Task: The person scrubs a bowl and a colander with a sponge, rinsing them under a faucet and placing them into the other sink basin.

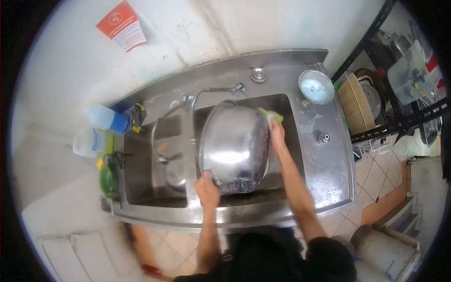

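A large steel pot [232,143] lies tilted on its side over the right-hand sink basin [293,141], its wall shiny and wet. My left hand [207,190] is closed on the pot's near left edge, by a handle. On the far right side, my right hand [277,133] presses a yellow-green sponge [271,115] against the pot; the fingers are partly hidden behind it. Streaks of foam show on the lower part of the pot.
A bowl of suds [315,87] stands at the back right of the counter. Taps [162,159] reach over the left basin. Bottles of blue [107,117] and green liquid [96,142] and a green bowl [108,181] line the left. A dish rack [359,103] is at right.
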Demonstrator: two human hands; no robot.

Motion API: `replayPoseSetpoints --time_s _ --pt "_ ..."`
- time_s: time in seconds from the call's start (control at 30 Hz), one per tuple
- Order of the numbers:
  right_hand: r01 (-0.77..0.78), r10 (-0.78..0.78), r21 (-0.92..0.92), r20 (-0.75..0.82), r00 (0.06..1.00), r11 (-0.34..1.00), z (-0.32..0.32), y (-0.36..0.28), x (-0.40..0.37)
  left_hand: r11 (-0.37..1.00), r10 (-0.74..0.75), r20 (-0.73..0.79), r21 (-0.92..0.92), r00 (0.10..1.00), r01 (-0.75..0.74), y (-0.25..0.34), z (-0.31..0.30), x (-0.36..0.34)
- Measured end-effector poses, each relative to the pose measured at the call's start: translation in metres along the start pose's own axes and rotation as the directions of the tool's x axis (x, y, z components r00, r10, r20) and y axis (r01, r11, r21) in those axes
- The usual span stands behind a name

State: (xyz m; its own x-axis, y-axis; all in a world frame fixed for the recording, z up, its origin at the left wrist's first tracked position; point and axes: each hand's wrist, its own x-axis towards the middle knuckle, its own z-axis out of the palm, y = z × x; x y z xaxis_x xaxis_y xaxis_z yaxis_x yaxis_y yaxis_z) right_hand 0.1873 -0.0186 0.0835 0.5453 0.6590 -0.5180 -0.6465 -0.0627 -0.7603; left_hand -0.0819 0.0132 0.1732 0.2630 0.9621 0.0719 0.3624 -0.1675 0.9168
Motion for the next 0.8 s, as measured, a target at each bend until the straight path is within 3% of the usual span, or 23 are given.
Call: replayPoseSetpoints --time_s 0.07,0.13,0.2,0.23,0.27,0.3,0.33,0.37,0.4,0.43,0.47,0.5,0.53,0.57,0.6,0.63,0.67,0.7,0.73,0.8 --pt "0.373 -0.415 -0.389 -0.028 0.909 0.843 0.062 -0.060 -0.069 0.998 -0.021 0.010 0.066 1.000 0.020 0.002 0.018 0.001" --pt "0.721 -0.705 -0.322 0.189 0.684 0.614 0.091 -0.034 -0.095 0.992 -0.034 -0.004 0.123 0.999 0.034 0.008 0.027 0.004" --pt "0.850 -0.805 -0.381 0.330 0.492 0.364 0.078 0.020 -0.101 0.951 -0.231 -0.101 -0.235 0.968 0.202 0.015 0.027 0.020" --pt "0.724 -0.696 -0.408 0.249 0.674 0.555 0.067 0.051 -0.115 0.994 -0.094 -0.133 -0.061 0.987 0.086 0.013 0.021 0.022" --pt "0.560 -0.544 -0.418 0.170 0.822 0.715 0.055 0.073 -0.116 0.995 -0.087 -0.145 -0.064 0.986 0.079 0.016 0.014 0.023" --pt "0.333 -0.345 -0.294 0.012 0.939 0.896 0.045 0.099 -0.088 0.998 -0.056 -0.061 -0.005 0.997 0.056 0.023 0.007 0.018" --pt "0.072 -0.087 -0.127 -0.116 0.989 0.989 0.034 0.124 -0.067 0.998 -0.037 0.030 0.057 0.999 0.035 0.024 0.000 0.009" --pt "0.021 -0.016 0.038 -0.135 0.991 0.999 0.024 0.118 -0.050 0.997 -0.044 0.027 0.064 0.999 0.042 0.021 -0.006 0.001" --pt "-0.019 0.049 0.206 -0.140 0.989 0.978 0.021 0.099 -0.023 0.985 0.095 0.108 0.134 0.990 -0.109 0.018 -0.011 -0.003" --pt "0.028 0.003 0.261 -0.118 0.993 0.965 0.029 0.060 -0.022 0.947 0.221 0.198 0.189 0.955 -0.258 0.017 -0.014 -0.006" --pt "0.069 -0.039 0.311 -0.102 0.994 0.948 0.039 0.011 -0.038 0.950 0.211 0.196 0.191 0.958 -0.249 0.017 -0.017 -0.008" --pt "0.316 -0.316 -0.018 0.008 0.949 0.949 0.051 -0.027 -0.049 0.950 0.220 0.270 0.160 0.937 -0.269 0.019 -0.019 -0.007" --pt "0.562 -0.523 -0.301 0.206 0.827 0.771 0.064 -0.056 -0.061 0.947 0.240 0.339 0.124 0.910 -0.296 0.020 -0.020 -0.003" --pt "0.725 -0.628 -0.500 0.386 0.676 0.474 0.074 -0.066 -0.075 0.890 0.362 0.338 0.152 0.869 -0.430 0.013 -0.020 0.003" --pt "0.798 -0.634 -0.593 0.578 0.514 0.107 0.084 -0.070 -0.089 0.889 0.361 0.340 0.156 0.869 -0.430 0.016 -0.026 0.005" --pt "0.799 -0.640 -0.592 0.573 0.512 0.109 0.092 -0.075 -0.101 0.930 0.252 0.308 0.187 0.917 -0.318 0.021 -0.031 0.009" --pt "0.867 -0.581 -0.497 0.701 0.413 0.017 0.098 -0.079 -0.110 0.958 0.140 0.267 0.208 0.953 -0.199 0.024 -0.034 0.014" --pt "0.919 -0.499 -0.389 0.810 0.309 -0.062 0.099 -0.081 -0.115 0.942 0.251 0.272 0.150 0.929 -0.299 0.014 -0.034 0.016" --pt "0.917 -0.496 -0.394 0.808 0.317 -0.056 0.094 -0.077 -0.095 0.944 0.244 0.277 0.151 0.929 -0.293 0.012 -0.038 0.012" --pt "0.791 -0.480 -0.570 0.643 0.597 0.221 0.082 -0.078 -0.020 0.915 0.363 0.235 0.094 0.902 -0.392 0.019 -0.048 0.012"
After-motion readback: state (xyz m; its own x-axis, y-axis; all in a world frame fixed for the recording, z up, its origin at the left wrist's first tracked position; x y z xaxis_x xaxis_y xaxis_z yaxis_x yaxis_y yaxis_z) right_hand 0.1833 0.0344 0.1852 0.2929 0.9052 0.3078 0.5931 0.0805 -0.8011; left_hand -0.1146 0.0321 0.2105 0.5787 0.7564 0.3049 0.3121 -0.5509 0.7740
